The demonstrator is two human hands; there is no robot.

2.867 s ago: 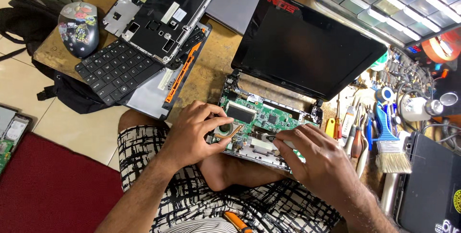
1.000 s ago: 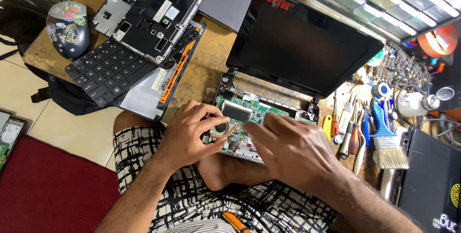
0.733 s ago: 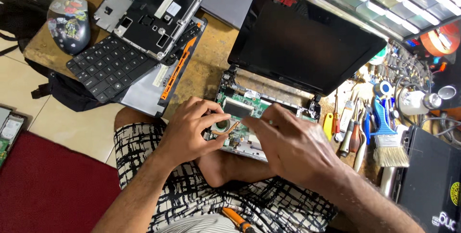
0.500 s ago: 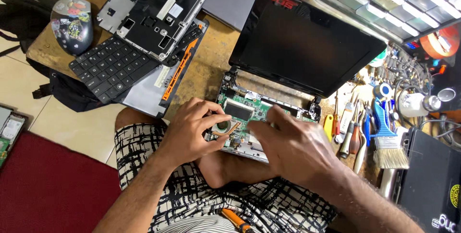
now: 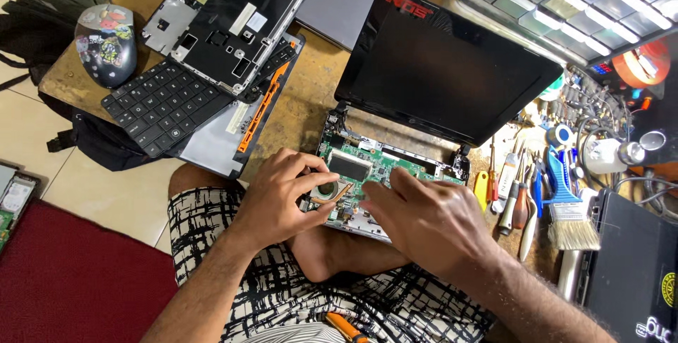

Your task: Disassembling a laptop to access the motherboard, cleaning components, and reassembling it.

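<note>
1. At the frame's centre, the opened laptop (image 5: 395,166) lies on the surface (image 5: 304,96), its green board exposed.
2. The left hand (image 5: 282,198) curls its fingers around the small fan (image 5: 326,190).
3. The right hand (image 5: 424,219) presses flat on the board.

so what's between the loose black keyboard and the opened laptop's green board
In the head view, bare brown tabletop separates keyboard from green board, with a grey panel with an orange strip beside the keyboard.

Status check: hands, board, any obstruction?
Left hand fingertips at cooling fan. Right hand flat on green motherboard. Nothing blocking.
</note>
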